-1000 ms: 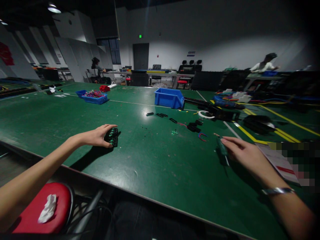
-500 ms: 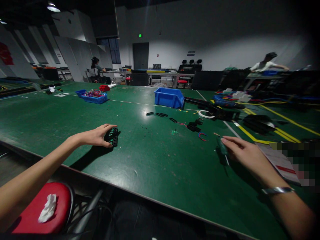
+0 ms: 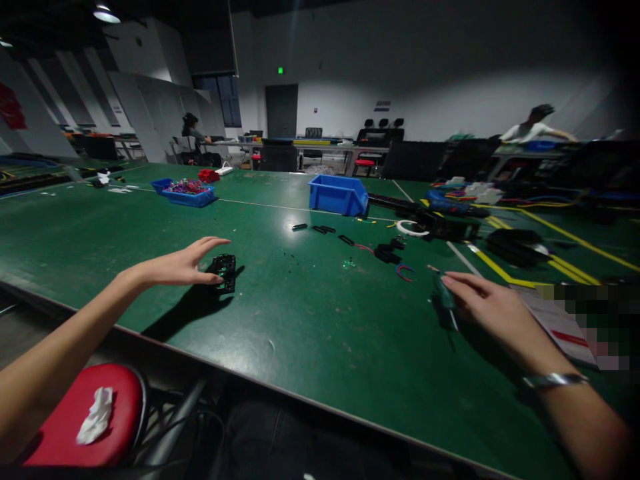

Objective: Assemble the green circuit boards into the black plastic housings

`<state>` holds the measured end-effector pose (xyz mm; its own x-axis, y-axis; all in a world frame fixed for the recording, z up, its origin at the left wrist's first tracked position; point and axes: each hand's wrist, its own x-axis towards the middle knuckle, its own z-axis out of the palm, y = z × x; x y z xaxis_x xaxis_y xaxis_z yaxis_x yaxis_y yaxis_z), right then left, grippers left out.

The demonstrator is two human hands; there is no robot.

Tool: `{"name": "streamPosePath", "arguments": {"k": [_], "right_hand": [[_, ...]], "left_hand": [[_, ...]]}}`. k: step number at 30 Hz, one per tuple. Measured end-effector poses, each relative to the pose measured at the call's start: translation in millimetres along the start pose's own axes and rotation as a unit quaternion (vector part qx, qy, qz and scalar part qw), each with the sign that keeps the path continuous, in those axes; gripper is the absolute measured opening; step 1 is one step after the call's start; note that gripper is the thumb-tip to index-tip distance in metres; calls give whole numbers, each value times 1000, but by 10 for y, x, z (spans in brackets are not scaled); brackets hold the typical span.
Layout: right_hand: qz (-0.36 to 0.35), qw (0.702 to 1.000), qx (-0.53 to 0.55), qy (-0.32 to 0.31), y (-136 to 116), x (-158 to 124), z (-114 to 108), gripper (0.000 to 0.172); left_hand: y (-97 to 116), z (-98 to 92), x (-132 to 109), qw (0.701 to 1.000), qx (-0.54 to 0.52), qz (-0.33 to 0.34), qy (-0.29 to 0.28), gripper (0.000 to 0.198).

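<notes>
On the green table stands a small black block with green parts (image 3: 227, 273), at left of centre. My left hand (image 3: 175, 263) hovers beside it with fingers apart and stretched out, the thumb close to its near side. Whether the thumb still touches it, I cannot tell. On the right, my right hand (image 3: 480, 303) pinches a small dark-green piece (image 3: 445, 297), its kind unclear, with a thin copper-coloured end and a pale lead or tip below. A short red and blue wire (image 3: 405, 272) lies to the left of that hand.
Further back stand an open blue bin (image 3: 337, 195) and a blue tray of coloured wires (image 3: 190, 193). Black frames (image 3: 345, 239), green bits (image 3: 349, 264) and a white ring (image 3: 413, 229) lie mid-table. A red stool (image 3: 120, 413) is below the near edge. Two people sit or stand beyond.
My left hand has let go of the black block and opened, lifting slightly up and to the left. The block stays in place. My right hand is practically still.
</notes>
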<state>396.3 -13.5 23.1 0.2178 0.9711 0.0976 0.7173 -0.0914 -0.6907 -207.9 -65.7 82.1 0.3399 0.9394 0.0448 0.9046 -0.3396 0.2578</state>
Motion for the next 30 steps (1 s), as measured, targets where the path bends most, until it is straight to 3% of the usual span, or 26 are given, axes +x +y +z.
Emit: {"name": "streamPosePath", "arguments": {"k": [4,6,9,13,18,21,24,27,29,30], "right_hand": [[-28,1000,8,-8,-24,-30,-3,59],[-41,999,9,-10,-70,-63,-10,58],[-62,998,7,2,-101,-89,-21,61],[-85,996,13,18,-23,-53,-24,60],[-106,994,13,18,93,7,16,57],[-116,993,31,19,124,24,83,57],[-128,991,42,11,136,30,156,56],[-132,990,51,3,137,30,195,54],[-132,990,56,3,136,30,197,53],[-132,990,56,6,137,31,195,53]], "left_hand": [[300,-93,26,991,-33,13,132,67],[571,-54,100,984,-72,39,158,50],[1057,131,307,977,-138,98,130,34],[1637,556,790,968,-141,198,57,26],[2043,1037,1452,950,-181,246,62,33],[2051,1048,1673,956,-166,220,102,41],[1838,892,1775,952,-121,148,239,49],[1512,811,1822,914,-76,83,389,22],[1339,869,1833,913,-10,65,403,24],[1286,922,1833,921,12,64,383,19]]}}
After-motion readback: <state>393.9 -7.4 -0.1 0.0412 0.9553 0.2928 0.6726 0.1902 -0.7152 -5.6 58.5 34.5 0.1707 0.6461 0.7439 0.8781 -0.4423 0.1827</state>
